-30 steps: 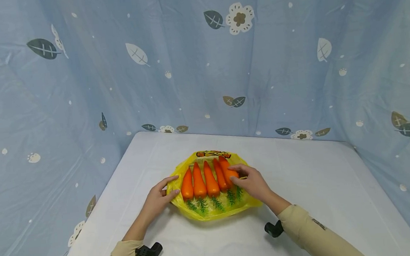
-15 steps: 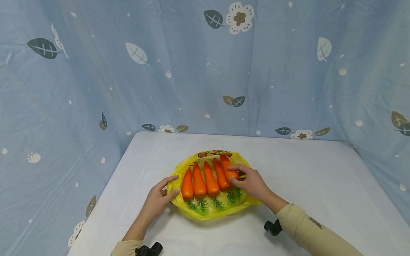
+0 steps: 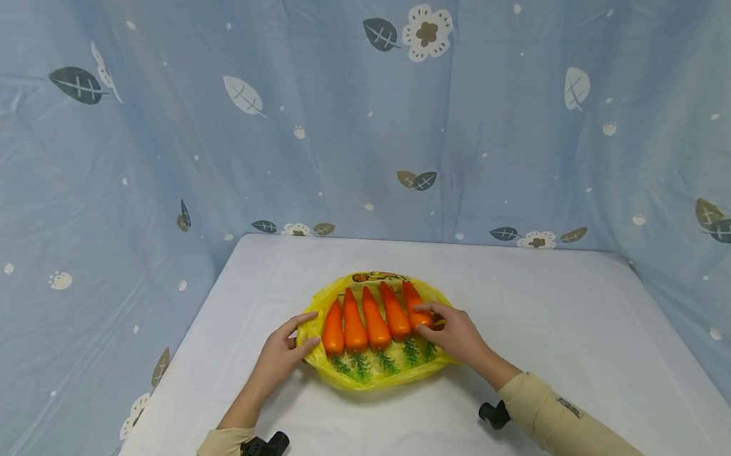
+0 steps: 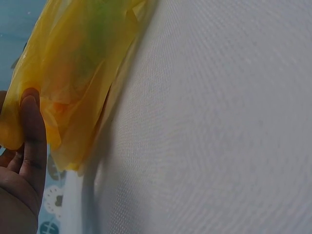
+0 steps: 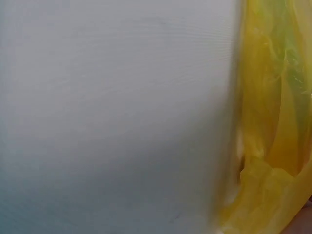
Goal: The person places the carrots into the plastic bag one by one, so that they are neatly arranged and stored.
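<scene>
Five orange plastic carrots with green leafy tops (image 3: 373,324) lie side by side, tips pointing away from the person, on a crumpled thin yellow plastic bag (image 3: 358,380) that is spread flat near the middle of a white cloth-covered table (image 3: 560,327). The bag's far edge carries a small printed orange and dark picture (image 3: 376,276). The left hand (image 3: 283,352) rests at the bag's left edge just beside the leftmost carrot, with thumb and forefinger spread and lightly curved against the plastic; the left wrist view shows a fingertip (image 4: 30,117) pressed on a fold of the yellow film (image 4: 73,83), though whether the plastic is actually pinched cannot be told. The right hand (image 3: 454,332) lies on the right side of the bag, its fingers reaching over to touch the thick end of the rightmost carrot (image 3: 415,306), the fingers fairly straight rather than wrapped round it. The right wrist view shows only rumpled yellow film (image 5: 273,146) against the white table surface (image 5: 112,117). Both forearms wear beige sleeves (image 3: 564,420), each with a small black mount (image 3: 263,447) at the wrist. Behind and around the table hangs a light blue curtain printed with leaves and flowers (image 3: 355,100).
</scene>
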